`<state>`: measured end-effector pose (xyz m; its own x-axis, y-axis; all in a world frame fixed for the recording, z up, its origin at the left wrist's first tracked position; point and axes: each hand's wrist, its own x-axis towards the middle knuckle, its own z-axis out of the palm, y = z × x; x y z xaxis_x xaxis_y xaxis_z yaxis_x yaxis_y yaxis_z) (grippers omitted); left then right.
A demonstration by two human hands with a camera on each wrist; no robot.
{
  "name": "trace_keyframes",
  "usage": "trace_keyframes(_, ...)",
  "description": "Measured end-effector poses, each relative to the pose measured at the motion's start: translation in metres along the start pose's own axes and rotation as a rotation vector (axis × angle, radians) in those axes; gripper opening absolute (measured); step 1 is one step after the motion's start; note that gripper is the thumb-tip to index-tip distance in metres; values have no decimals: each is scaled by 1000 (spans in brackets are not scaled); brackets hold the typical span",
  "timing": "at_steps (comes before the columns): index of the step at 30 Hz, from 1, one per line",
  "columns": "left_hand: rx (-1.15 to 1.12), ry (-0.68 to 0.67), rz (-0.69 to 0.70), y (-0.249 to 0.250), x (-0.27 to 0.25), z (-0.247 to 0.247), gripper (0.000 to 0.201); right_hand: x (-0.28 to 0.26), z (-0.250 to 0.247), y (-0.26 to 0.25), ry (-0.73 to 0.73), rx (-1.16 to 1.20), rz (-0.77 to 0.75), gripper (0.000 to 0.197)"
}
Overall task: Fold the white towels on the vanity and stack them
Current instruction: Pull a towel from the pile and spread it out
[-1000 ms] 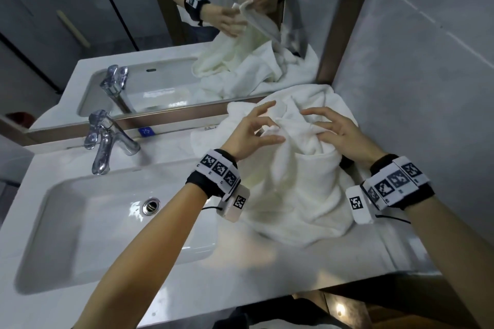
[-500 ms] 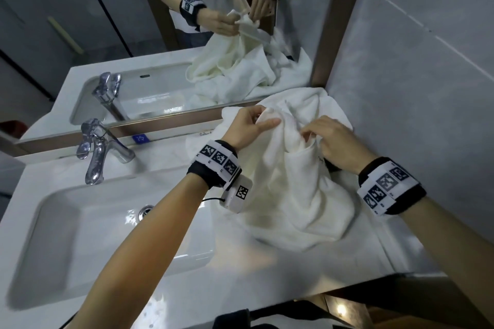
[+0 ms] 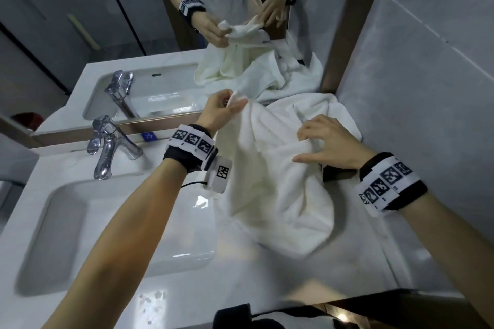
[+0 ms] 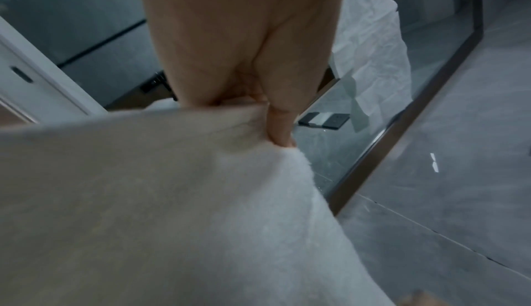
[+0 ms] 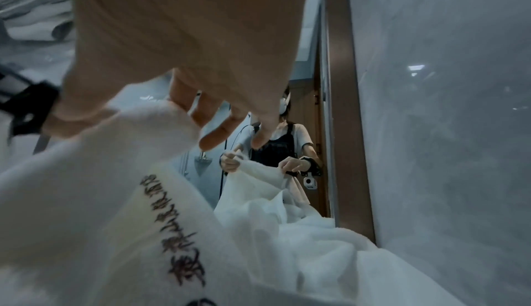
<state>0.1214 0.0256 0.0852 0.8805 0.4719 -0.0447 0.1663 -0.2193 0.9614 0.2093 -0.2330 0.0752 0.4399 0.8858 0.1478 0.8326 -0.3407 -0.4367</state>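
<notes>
White towel (image 3: 278,181) hides the fingertips of both pinching hands (image 3: 270,131).

white towel (image 3: 278,189), chrome faucet (image 3: 107,152), checkered wristbands (image 3: 387,184)

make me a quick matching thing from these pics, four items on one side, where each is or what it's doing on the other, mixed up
Column one:
1. left hand
2. right hand
3. faucet
4. towel

Column two:
A. stands behind the sink basin
B. pinches a raised towel corner
C. hangs down onto the vanity top
D. grips a towel fold nearer the wall

Pairs: 1-B, 2-D, 3-A, 4-C
</notes>
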Motion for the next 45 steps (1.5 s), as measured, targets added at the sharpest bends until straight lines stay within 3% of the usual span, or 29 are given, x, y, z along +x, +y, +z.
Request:
trace_keyframes(3,0,43,-18,-9,1,-15,17,7,-11,-1,-50,118,30,25)
trace_keyframes(8,23,139,-73,-21,2,-28,22,22,-16,-9,-224,118,-10,7)
trace_keyframes(10,14,211,-102,-26,2,-37,23,22,-15,-9,-269,67,4,11)
trace_keyframes(13,16,239,-125,-36,2,-49,20,17,-15,-4,-269,0,98,36)
trace_keyframes(15,17,244,-147,-40,1,-52,20,14,-12,-2,-276,-22,109,40)
trace_keyframes(18,-9,258,-162,-45,0,-54,19,8,-9,4,-297,-29,118,32)
trace_keyframes(22,-41,243,-157,-49,-6,-59,10,-6,-16,18,-179,192,284,30)
trace_keyframes(25,-51,225,-158,-53,-9,-59,10,-10,-20,24,-122,319,325,25)
trace_keyframes(29,-28,225,-175,-60,-8,-59,10,-11,-16,18,-158,400,303,23)
trace_keyframes(31,-28,224,-200,-64,-7,-60,11,-12,-11,12,-201,418,241,4)
trace_keyframes(33,-32,226,-218,-69,-6,-61,11,-14,-6,10,-266,359,204,13)
trace_keyframes(36,-85,248,-247,-77,-7,-69,10,-22,-7,16,-280,280,304,12)
trace_keyframes(39,-92,206,-239,-81,-10,-72,13,-33,-9,26,-167,400,391,13)
trace_keyframes(42,-135,150,-228,-78,-13,-64,11,-35,-5,26,137,413,432,5)
trace_keyframes(45,-238,123,-239,-78,-14,-56,21,-32,-1,35,369,451,489,22)
